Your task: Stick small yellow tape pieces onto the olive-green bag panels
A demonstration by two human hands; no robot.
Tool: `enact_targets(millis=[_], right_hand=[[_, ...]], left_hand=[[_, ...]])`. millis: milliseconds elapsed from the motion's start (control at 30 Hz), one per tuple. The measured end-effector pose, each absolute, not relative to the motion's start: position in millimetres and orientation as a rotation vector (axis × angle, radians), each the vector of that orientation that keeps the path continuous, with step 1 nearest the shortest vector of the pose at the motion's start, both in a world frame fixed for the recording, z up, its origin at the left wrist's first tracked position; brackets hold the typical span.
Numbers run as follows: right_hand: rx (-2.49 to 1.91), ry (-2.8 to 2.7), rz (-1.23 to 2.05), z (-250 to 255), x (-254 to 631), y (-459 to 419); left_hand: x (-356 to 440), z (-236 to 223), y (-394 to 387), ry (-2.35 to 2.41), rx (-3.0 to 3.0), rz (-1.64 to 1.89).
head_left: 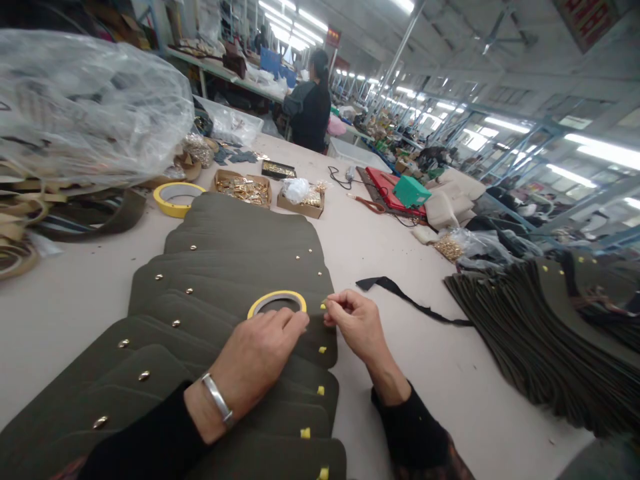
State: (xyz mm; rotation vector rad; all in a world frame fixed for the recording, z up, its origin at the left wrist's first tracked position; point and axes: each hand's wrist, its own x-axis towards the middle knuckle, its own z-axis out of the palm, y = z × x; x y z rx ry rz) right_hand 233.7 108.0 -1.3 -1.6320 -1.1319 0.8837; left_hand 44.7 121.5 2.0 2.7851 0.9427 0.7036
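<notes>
My left hand (263, 347) is closed on a roll of yellow tape (256, 305), held over overlapping dark olive panels (250, 243). My right hand (354, 322) pinches at the panels' right edge, thumb and finger together. A small bit of yellow tape (323, 306) shows at its fingertips, partly hidden by them. Further yellow tape bits, such as the one nearer me (321, 391), sit along that same edge. Shiny metal studs (144, 376) dot the panels' left side, and smaller ones lie near the upper right.
A second yellow tape roll (179, 200) stands beyond the panels, near boxes of gold metal parts (243, 189). A black strip (400, 291) lies to the right, reaching a stack of dark panels (530, 333). Plastic wrapping (90, 107) bulges at left. A person (311, 110) is farther back.
</notes>
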Motion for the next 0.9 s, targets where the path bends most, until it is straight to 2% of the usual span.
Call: enact_targets(millis=[133,333,633,900], right_hand=[[-1.642,-1.212,0.894,-9,247,100],[-1.592,-1.241,0.644,-20,254,106],[-1.62,-1.287,0.538,-29,258,120],[-1.655,-1.282,0.574,-25,259,125]], left_hand=[[49,-4,126,0.964,2.889,0.319],[53,1,129,0.95,2.813,0.23],[44,0,135,0.755,2.64,0.757],[46,-4,139,0.771,2.625,0.846]])
